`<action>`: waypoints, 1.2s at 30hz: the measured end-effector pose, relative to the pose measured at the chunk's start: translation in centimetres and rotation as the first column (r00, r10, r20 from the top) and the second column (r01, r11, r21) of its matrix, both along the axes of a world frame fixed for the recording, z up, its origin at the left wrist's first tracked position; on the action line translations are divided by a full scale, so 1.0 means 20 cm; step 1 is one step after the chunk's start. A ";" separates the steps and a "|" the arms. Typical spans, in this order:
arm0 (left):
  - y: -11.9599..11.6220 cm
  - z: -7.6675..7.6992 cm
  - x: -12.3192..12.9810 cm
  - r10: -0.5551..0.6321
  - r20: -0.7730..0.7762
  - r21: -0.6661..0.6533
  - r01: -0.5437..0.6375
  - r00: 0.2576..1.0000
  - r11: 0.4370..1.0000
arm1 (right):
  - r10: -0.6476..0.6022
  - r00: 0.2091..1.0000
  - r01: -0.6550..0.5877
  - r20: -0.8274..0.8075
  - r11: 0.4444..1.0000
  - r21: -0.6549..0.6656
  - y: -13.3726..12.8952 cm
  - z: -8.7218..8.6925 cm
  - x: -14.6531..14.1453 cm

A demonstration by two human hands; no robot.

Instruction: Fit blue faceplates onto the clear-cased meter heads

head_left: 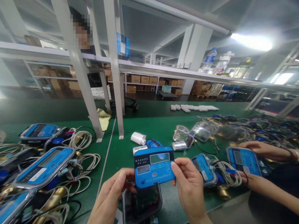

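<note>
Both bare hands are raised in front of the body, apart from each other, at opposite ends of a flat blue and black rectangular faceplate with rounded corners (154,168). The right hand (190,189) is clamped on the plate's right edge, thumb pressed on the printed front. The left hand (109,196) is at the left edge, its index finger reaching the rim and its thumb off the face; whether it grips, I cannot tell. The plate stands tilted, front showing (a small grey display window sits near its top). Just below it, between the hands, is a black box-shaped housing (160,202), partly hidden by the plate.

Beyond the hands, on the dark green tabletop (149,124), lie a white plastic cylinder (138,138) and, nearer the right hand, a silvery metallic cylinder (179,146). Left of the left hand is a blue-faced meter with a clear rim (45,166), among others like it. Just right of the right hand lies a smaller-looking blue-faced meter (204,169); farther right, a co-worker's hands (268,151) hold another blue-faced unit (244,160).
</note>
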State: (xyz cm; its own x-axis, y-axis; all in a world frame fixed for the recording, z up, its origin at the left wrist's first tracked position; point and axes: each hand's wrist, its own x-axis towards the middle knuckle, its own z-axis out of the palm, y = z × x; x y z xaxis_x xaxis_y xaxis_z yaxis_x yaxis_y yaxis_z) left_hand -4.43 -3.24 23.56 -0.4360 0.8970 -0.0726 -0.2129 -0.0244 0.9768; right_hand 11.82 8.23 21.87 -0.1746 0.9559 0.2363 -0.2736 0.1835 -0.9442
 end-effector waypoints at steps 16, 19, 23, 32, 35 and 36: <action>0.02 -0.06 -0.02 0.017 0.036 0.037 -0.018 0.999 0.999 | 0.012 1.000 -0.012 0.011 1.000 0.009 0.01 -0.03 -0.01; 0.02 -0.07 -0.02 0.044 0.039 0.045 -0.046 0.998 0.998 | 0.008 1.000 -0.008 0.015 1.000 0.014 0.02 -0.03 -0.02; 0.02 -0.07 -0.02 0.046 0.033 0.049 -0.048 0.998 0.998 | 0.007 1.000 -0.007 0.029 1.000 0.003 0.02 -0.04 -0.02; 0.00 -0.05 -0.04 -0.011 -0.025 -0.007 0.011 1.000 1.000 | 0.018 1.000 -0.018 0.017 1.000 -0.001 0.02 -0.05 -0.02; 0.00 -0.04 -0.04 -0.030 -0.038 -0.013 0.030 0.999 0.999 | 0.015 1.000 -0.015 0.008 1.000 0.002 0.02 -0.05 -0.02; 0.00 -0.04 -0.03 -0.036 -0.037 -0.012 0.035 0.999 0.999 | 0.015 1.000 -0.015 0.009 1.000 0.002 0.02 -0.05 -0.02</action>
State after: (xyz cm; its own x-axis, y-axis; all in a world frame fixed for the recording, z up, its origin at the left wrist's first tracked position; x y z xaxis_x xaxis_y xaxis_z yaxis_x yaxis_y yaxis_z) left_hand -5.12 -3.32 22.86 -0.4066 0.9112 -0.0671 -0.1769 -0.0065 0.9842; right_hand 11.35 8.69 20.89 -0.1912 0.9526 0.2365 -0.2675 0.1813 -0.9463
